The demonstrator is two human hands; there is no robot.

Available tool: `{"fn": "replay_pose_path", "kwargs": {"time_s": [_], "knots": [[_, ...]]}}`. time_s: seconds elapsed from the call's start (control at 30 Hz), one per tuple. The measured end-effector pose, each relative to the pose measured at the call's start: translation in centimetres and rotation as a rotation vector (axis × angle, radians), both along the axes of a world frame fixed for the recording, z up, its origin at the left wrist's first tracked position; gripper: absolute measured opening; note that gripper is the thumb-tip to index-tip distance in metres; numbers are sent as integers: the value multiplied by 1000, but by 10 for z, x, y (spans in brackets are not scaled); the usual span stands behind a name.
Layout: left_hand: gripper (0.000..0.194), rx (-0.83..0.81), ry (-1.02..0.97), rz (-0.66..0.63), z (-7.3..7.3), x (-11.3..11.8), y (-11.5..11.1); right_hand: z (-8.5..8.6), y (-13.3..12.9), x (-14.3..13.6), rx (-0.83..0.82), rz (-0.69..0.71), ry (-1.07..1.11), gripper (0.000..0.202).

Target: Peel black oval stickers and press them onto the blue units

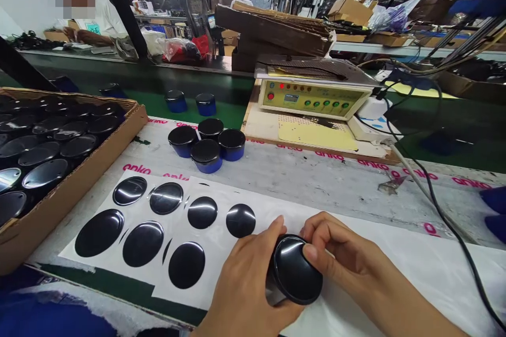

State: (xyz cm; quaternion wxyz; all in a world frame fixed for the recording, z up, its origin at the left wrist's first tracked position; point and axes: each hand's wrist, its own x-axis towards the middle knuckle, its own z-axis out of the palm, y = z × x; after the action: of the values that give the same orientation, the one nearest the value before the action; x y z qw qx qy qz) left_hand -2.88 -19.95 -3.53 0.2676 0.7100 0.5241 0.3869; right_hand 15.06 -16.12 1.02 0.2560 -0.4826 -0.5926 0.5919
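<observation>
The round container [297,271] has a glossy black, light-catching top with a rim; it sits tilted, top facing up, gripped around its side by the left hand [253,279], the right thumb touching its top's edge.

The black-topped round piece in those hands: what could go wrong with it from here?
Two things, perhaps. The right hand has its thumb on the edge of the glossy top of the black-topped round piece, so it might leave a smudge. And the left hand, holding the piece's side, is close to a black disc on the white sheet; it could brush that.
</observation>
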Motion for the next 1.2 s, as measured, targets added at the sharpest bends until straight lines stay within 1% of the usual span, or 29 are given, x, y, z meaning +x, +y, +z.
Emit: {"fn": "replay_pose_path", "kwargs": {"time_s": [0.13,0.27,0.4,0.6,0.73,0.9,1.0,1.1,1.13,1.2], "knots": [[104,-5,0,-9,0,-1,1,3,0,-1,13,3,-6,28],[99,12,4,-14,-1,-1,1,5,1,-2,18,-2,-40,29],[98,-13,-10,-25,0,-2,1,5,2,-3,55,-5,-77,30],[103,-49,-42,1,2,-1,0,9,3,-4,137,18,-165,31],[104,-59,-30,15,2,-1,-1,11,5,-4,161,33,-166,30],[100,-65,17,16,2,-2,-2,10,6,-4,199,43,-150,28],[95,3,93,-30,4,-3,-1,9,6,-4,226,48,-146,27],[87,158,213,-102,8,-6,2,10,8,-3,276,73,-188,28],[84,205,250,-115,9,-7,3,12,10,-1,306,95,-240,27],[80,239,303,-124,13,-9,4,16,16,4,375,161,-427,32]]}}
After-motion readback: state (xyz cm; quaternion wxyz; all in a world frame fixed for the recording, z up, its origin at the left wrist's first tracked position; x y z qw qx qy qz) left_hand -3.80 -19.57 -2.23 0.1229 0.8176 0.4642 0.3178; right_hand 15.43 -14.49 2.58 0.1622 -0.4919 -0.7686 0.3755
